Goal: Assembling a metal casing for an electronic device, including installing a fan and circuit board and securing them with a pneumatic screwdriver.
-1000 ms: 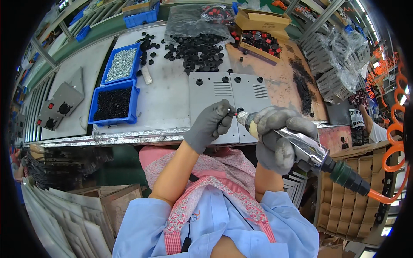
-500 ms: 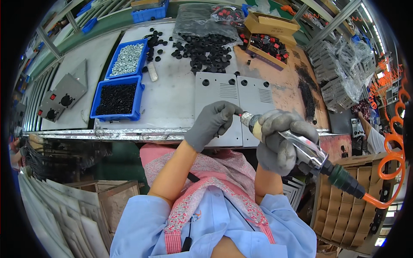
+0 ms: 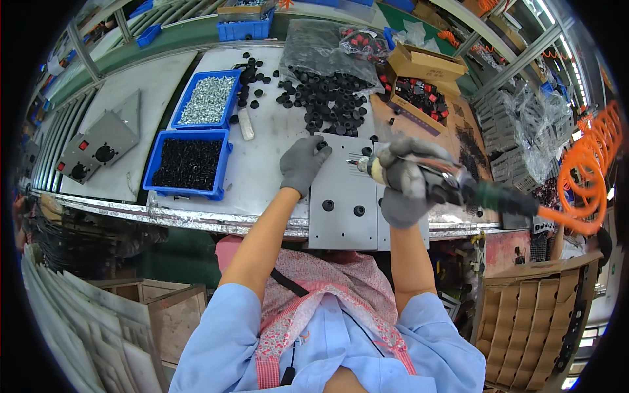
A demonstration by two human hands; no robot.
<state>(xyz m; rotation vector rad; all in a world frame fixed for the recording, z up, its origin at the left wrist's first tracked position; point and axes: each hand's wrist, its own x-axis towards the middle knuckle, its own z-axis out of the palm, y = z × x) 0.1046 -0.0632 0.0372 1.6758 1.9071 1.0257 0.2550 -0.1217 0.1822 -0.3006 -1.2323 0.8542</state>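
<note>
My left hand (image 3: 303, 164), in a grey glove, is at the far left corner of a grey metal panel (image 3: 341, 229). Its thumb and finger close about a black rubber foot (image 3: 321, 145) there. Two more black feet (image 3: 327, 205) sit on the panel's nearer half. My right hand (image 3: 406, 173), also gloved, grips an air screwdriver (image 3: 375, 169). The driver points left, its tip above the panel's slots and apart from the foot. A second grey panel (image 3: 386, 239) lies alongside, partly hidden by my right hand and arm.
Beyond the panels lies a heap of loose black feet (image 3: 334, 98). Left are blue bins of silver fasteners (image 3: 208, 98) and small black parts (image 3: 187, 164). A carton of red-and-black parts (image 3: 419, 98) stands back right. The driver's orange coiled hose (image 3: 583, 190) hangs right.
My left hand has gone from beside the driver tip to the panel's far left corner. The screwdriver has swung to point more level and left. The camera view has shifted as well.
</note>
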